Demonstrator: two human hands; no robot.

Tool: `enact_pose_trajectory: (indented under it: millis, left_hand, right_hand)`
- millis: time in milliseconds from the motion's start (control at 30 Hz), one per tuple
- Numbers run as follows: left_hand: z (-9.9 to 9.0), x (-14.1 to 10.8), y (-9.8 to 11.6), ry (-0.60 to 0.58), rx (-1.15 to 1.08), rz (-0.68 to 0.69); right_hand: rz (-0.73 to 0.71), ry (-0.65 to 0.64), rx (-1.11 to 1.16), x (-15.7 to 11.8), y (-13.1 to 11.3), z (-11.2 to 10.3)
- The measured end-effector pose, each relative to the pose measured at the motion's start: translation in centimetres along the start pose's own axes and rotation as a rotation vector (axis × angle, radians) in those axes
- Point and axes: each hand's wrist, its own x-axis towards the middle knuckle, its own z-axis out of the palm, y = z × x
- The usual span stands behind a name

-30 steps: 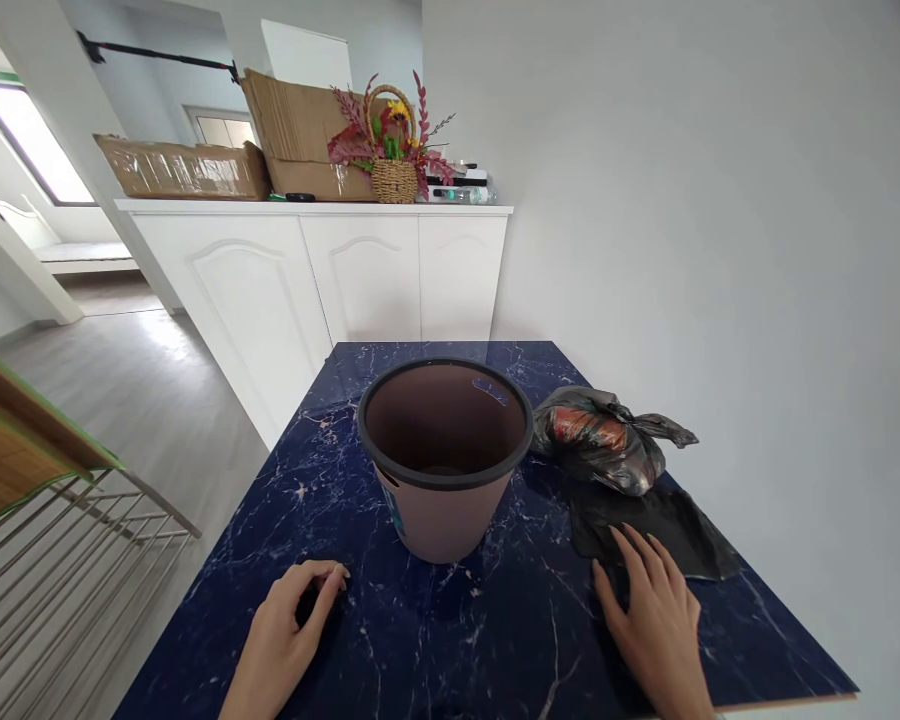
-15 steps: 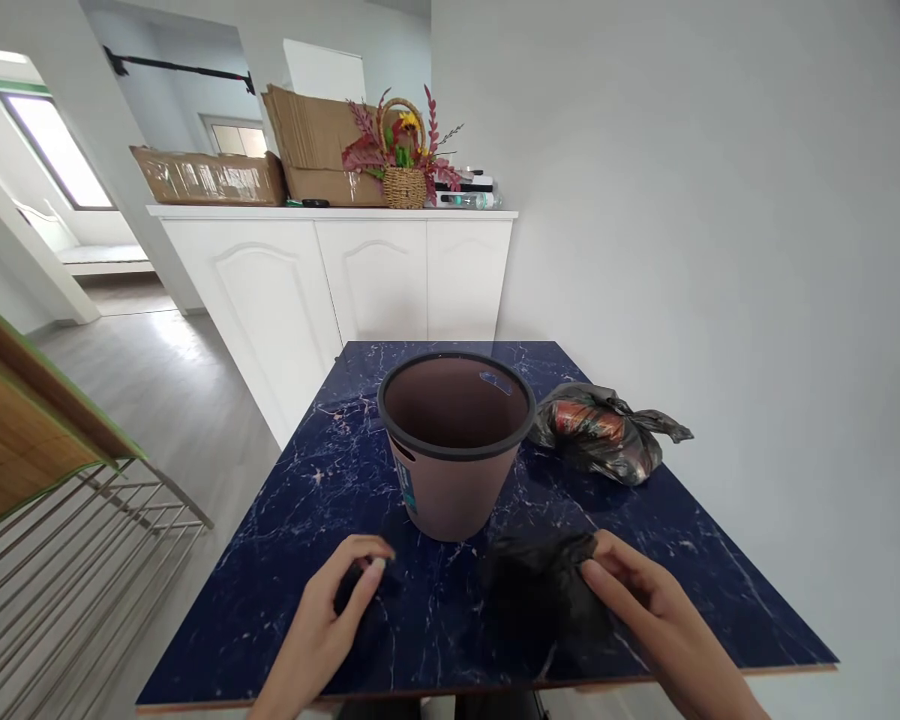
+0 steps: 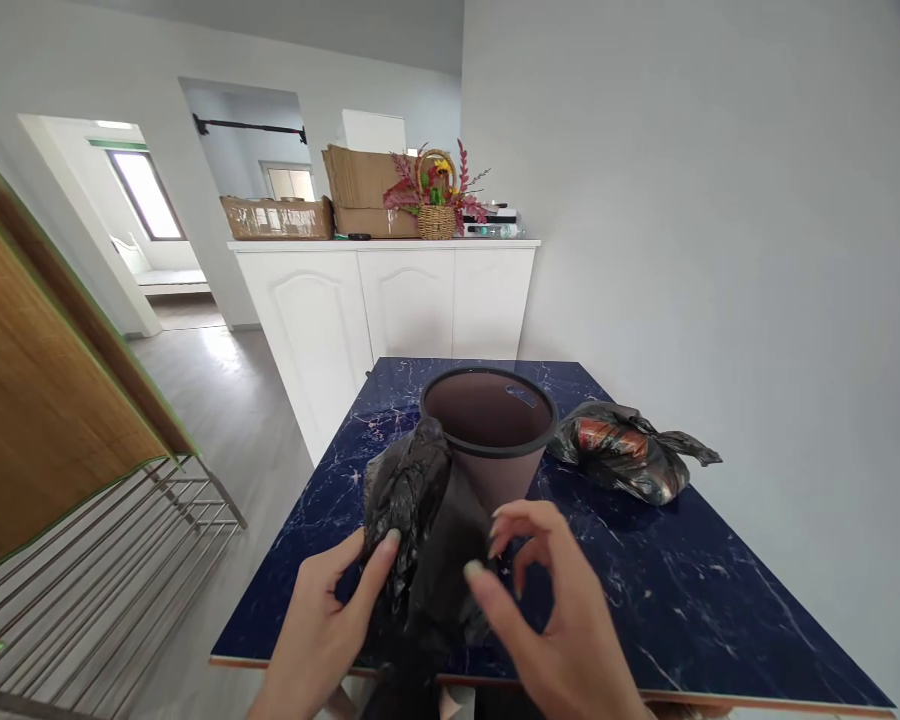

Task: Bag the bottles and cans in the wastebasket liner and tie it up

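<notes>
A crumpled black plastic bag [image 3: 412, 500] hangs over the front of the table, partly covering the left side of a brownish bin. My left hand [image 3: 334, 610] pinches the bag's left side between thumb and fingers. Close to the bag's right side is my right hand [image 3: 551, 610], its thumb and fingers apart and curved, holding nothing. Upright behind both hands stands the bin [image 3: 506, 475] with a dark rim, its mouth facing up.
The bin stands on a dark blue marbled table [image 3: 645, 580]. A knotted, filled black bag [image 3: 622, 450] lies right of it. Behind is a white cabinet [image 3: 405, 305] with boxes and a flower basket [image 3: 436, 220]. A metal rack [image 3: 135, 570] stands left.
The black bag has moved from my right hand to my left and now rises in front of the bin. My right hand has moved left and opened. The view has shifted.
</notes>
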Motion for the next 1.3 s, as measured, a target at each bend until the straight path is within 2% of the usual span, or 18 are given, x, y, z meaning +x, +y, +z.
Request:
enact_pose_trajectory:
  millis: [67,167,233,333,400,467,567,600,667,733,767,833,900,1033,1100,1200,1233,1300]
  left_hand:
    - [-0.7,-0.2,0.9,0.021,0.020,0.018]
    - [-1.6,-0.3,1.5,0.083,0.046,-0.007]
    - [-2.4,-0.4,1.1,0.131,-0.006,-0.093]
    - [-4.0,-0.4,-0.5,0.177,-0.158,-0.252]
    - [-5.2,-0.5,-1.6,0.209,-0.229,-0.312]
    - [-6.2,-0.6,-2.2,0.257,-0.247,-0.326]
    - [-7.1,-0.3,-1.8,0.350,-0.136,-0.255]
    - [-7.2,-0.2,-1.3,0.376,-0.073,-0.204]
    - [-6.9,0.1,0.0,0.388,0.042,-0.075]
    - [-6.3,0.2,1.3,0.344,0.116,0.046]
    - [-6.0,0.3,1.8,0.324,0.142,0.094]
    - [-5.7,0.2,2.2,0.328,0.179,0.159]
    - [-6.2,0.1,1.6,0.379,0.194,0.178]
    - [-8.7,0.1,-0.9,0.420,0.182,0.079]
    - [-9.9,0.1,-1.6,0.462,0.206,0.071]
    - [-10.7,0.2,-1.0,0.551,0.381,0.250]
    - [-10.7,0.3,-0.5,0.530,0.453,0.330]
    - [-10.4,0.7,0.6,0.368,0.564,0.443]
  right_hand:
    - [0.033,-0.173,0.044,-0.2,-1.0,1.2]
    - [0.007,-0.263,0.094,0.7,-1.9,2.8]
    - [0.014,-0.276,0.208,1.6,-1.9,3.2]
    - [0.120,-0.271,0.389,2.3,-1.0,2.9]
    - [0.175,-0.266,0.404,2.1,0.0,2.3]
    - [0.174,-0.169,0.301,1.5,0.9,1.7]
    - [0.035,0.114,0.077,0.2,0.5,1.1]
    - [-0.015,0.128,0.055,0.0,-0.3,1.2]
    - [-0.040,-0.050,0.121,0.1,-2.3,1.8]
    - [0.050,-0.317,0.252,1.0,-4.4,2.9]
    - [0.106,-0.357,0.293,1.7,-5.2,3.6]
    - [0.128,-0.412,0.359,3.3,-5.9,4.8]
    - [0.108,-0.416,0.392,4.6,-5.5,5.3]
    - [0.114,-0.365,0.392,5.9,-3.7,4.5]
    - [0.111,-0.378,0.406,6.1,-3.3,3.9]
    - [0.067,-0.422,0.445,6.5,-3.6,3.5]
    - [0.044,-0.444,0.452,6.7,-3.8,3.5]
    - [-0.001,-0.482,0.450,7.2,-4.4,3.4]
